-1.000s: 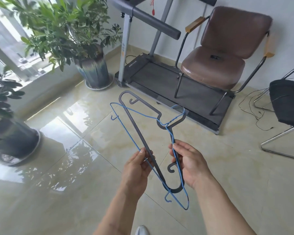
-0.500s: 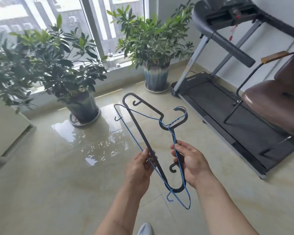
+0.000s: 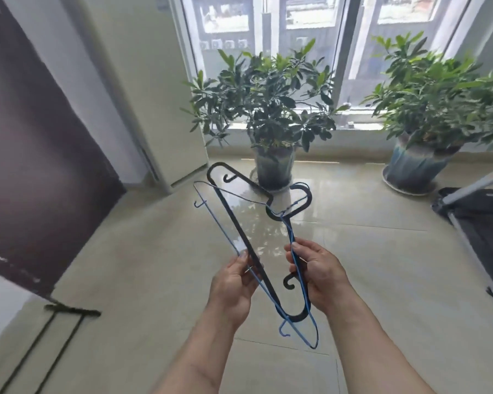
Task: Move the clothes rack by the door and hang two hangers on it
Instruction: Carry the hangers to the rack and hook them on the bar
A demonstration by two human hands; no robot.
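Note:
I hold two hangers stacked together in front of me, tilted with their hooks pointing up and right. The black plastic hanger point(image 3: 234, 220) lies over the thin blue wire hanger point(image 3: 303, 334). My left hand point(image 3: 232, 282) pinches their long bottom bars. My right hand point(image 3: 320, 273) grips the shoulder side near a small black hook. At the lower left, thin black bars point(image 3: 66, 311) near the floor could be part of a rack; I cannot tell.
A dark door panel point(image 3: 34, 155) fills the left, with a pale cabinet point(image 3: 157, 89) beside it. Two potted plants point(image 3: 271, 166) point(image 3: 416, 163) stand under the window. A treadmill edge point(image 3: 478, 223) shows at the right. Glossy tile floor lies ahead.
My view has swung left: the chair and most of the treadmill have left the frame, and the dark door and cabinet have come in. Both hands keep the same hold on the hangers.

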